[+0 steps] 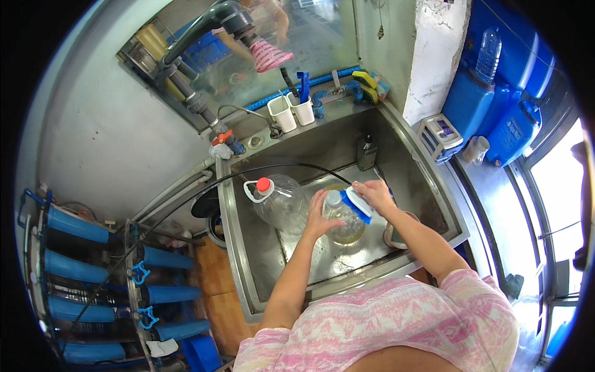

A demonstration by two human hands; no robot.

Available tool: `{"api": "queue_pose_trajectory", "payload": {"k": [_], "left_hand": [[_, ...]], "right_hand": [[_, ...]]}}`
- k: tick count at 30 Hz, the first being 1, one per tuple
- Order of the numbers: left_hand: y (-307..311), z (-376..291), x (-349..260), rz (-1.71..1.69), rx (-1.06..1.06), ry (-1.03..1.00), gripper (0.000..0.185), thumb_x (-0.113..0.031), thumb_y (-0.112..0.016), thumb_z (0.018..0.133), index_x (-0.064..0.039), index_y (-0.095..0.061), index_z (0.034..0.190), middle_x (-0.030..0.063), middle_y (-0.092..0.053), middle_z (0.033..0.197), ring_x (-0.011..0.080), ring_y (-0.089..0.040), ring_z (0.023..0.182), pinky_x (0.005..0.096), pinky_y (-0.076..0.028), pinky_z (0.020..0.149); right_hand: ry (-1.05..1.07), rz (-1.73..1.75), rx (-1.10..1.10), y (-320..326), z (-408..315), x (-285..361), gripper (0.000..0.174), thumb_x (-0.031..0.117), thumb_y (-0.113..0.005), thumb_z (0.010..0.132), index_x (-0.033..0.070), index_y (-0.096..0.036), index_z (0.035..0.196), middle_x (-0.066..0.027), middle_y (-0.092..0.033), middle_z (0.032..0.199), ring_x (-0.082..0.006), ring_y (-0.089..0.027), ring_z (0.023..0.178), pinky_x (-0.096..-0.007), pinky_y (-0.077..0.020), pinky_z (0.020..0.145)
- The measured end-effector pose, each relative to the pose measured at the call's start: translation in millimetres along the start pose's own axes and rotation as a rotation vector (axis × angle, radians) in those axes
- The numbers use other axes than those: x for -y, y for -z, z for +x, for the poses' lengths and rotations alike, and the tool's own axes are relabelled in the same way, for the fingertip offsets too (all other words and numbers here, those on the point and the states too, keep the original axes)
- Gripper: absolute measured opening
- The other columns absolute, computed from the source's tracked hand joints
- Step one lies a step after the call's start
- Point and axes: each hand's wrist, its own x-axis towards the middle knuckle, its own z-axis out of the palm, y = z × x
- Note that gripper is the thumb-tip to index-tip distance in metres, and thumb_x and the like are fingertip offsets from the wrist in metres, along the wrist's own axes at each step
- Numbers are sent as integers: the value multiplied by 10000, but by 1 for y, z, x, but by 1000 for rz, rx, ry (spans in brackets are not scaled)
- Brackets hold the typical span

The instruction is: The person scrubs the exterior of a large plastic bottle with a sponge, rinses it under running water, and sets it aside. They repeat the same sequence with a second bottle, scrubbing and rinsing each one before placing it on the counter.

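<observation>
My left hand [321, 217] grips the side of a transparent plastic jug [339, 222] with a pale cap, which stands in a stainless steel sink [248, 260]. In my right hand [375, 194] is a white-backed scrub brush [358, 203]; its blue bristles touch or nearly touch the jug near the cap. Left of my hands, a larger transparent bottle [279, 204] with a red cap and a white carry handle leans in the basin. Partly hidden by my right forearm is a round container [395, 236]. Yellowish matter shows around the jug's base.
A black hose [279, 165] arches across the sink. At its back corner stands a dark bottle [367, 153]. White holders [290, 113] with brushes, sponges [366, 86] and a blue-bodied tap [320, 102] line the back ledge. Overhead hangs a grey pipe with a pink cloth-covered outlet [269, 56]. Blue jerrycans [511, 132] stand right.
</observation>
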Motion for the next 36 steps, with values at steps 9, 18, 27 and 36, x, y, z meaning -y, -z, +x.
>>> {"api": "queue_pose_trajectory", "payload": {"k": [9,18,27,36], "left_hand": [[14,-25,2,-176,122,39,1078,-252,-914,447,-114,-405,1387,169,-252,1508,326,-210,1412,433,-220,1140],[30,-18,12,-233,91,208,1103,-245,-917,432,-111,-398,1396,193,-223,1521,319,-235,1407,422,-235,1131],[-6,-4,-15,102,-69,153,1116,-354,-909,490,-58,-331,1398,223,-288,1463,355,-268,1372,438,-254,1118],[15,4,-30,231,173,114,1327,-356,-925,426,-66,-157,1469,263,-142,1503,407,-192,1392,458,-225,1141]], "right_hand": [[142,-1,183,-11,-6,9,436,473,-705,764,38,-720,786,-143,-654,670,-228,-643,645,-365,-493,627],[214,-219,-24,-29,-21,22,446,532,-669,761,96,-718,837,-172,-667,743,-357,-653,731,-422,-509,671],[89,33,-17,-11,17,-22,490,509,-688,758,18,-702,763,-175,-648,671,-285,-640,642,-390,-487,630],[-140,-783,18,25,79,-125,277,236,-651,761,84,-688,990,-167,-679,995,-345,-645,960,-441,-510,818]]}}
